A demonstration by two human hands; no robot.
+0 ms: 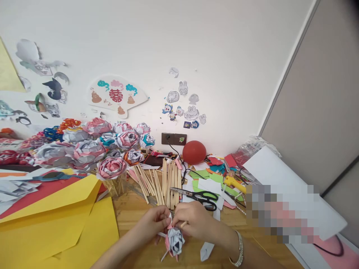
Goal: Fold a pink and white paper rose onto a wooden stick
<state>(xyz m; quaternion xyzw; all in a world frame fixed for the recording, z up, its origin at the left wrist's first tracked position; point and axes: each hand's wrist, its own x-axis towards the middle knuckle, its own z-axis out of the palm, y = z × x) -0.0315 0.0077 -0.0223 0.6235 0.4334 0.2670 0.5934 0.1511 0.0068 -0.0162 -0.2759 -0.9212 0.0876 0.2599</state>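
Low in the middle, a folded paper flower (175, 241) in white and pink hangs head-down over the wooden table. My left hand (153, 224) pinches a paper tip at the flower's upturned base. From the other side my right hand (195, 221) closes its fingers on that same base. The end of a light wooden stick (184, 224) pokes out between the right fingers. A small folded white paper piece (206, 251) lies on the table below my right wrist. What the fingertips press exactly is partly hidden.
Just beyond the hands lie black-handled scissors (196, 194) and rows of wooden sticks (171, 179). Finished paper flowers (112, 166) crowd the left back. Yellow paper sheets (56, 231) cover the left. Paper scraps (209, 185), a red balloon (194, 152) and a yellow glue gun (235, 183) are behind.
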